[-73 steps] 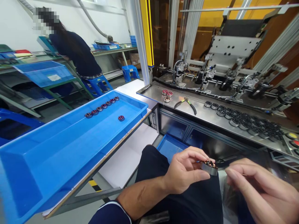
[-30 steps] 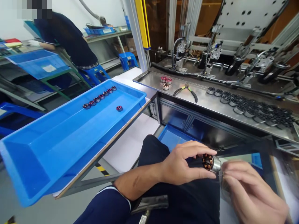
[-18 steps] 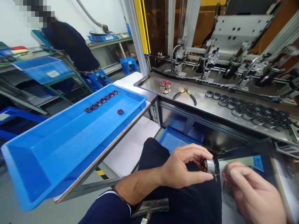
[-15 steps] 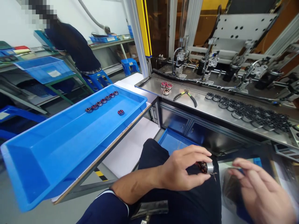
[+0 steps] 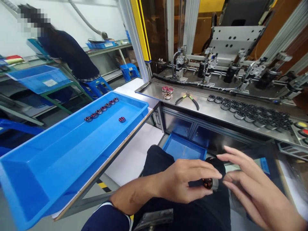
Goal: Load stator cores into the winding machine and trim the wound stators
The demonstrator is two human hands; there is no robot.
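My left hand (image 5: 185,181) is closed on a small motor stator (image 5: 209,183) with copper windings and a silver ring, held over my lap. My right hand (image 5: 252,189) hovers just to its right, fingers stretched out and apart, its fingertips close to the stator. To my left, a large blue tray (image 5: 60,150) holds a row of several dark stators (image 5: 101,110) and one lone stator (image 5: 122,119).
A steel bench (image 5: 216,112) carries pliers (image 5: 187,98), three wound stators (image 5: 166,91) and several dark stator cores (image 5: 252,115), with machinery behind. A small blue bin (image 5: 184,149) sits below. Another person (image 5: 67,54) in dark clothes sits at the far left.
My right hand has let go of the stator's wire and opened, fingers spreading. My left hand has turned the stator and lowered it slightly. The view has shifted a little.
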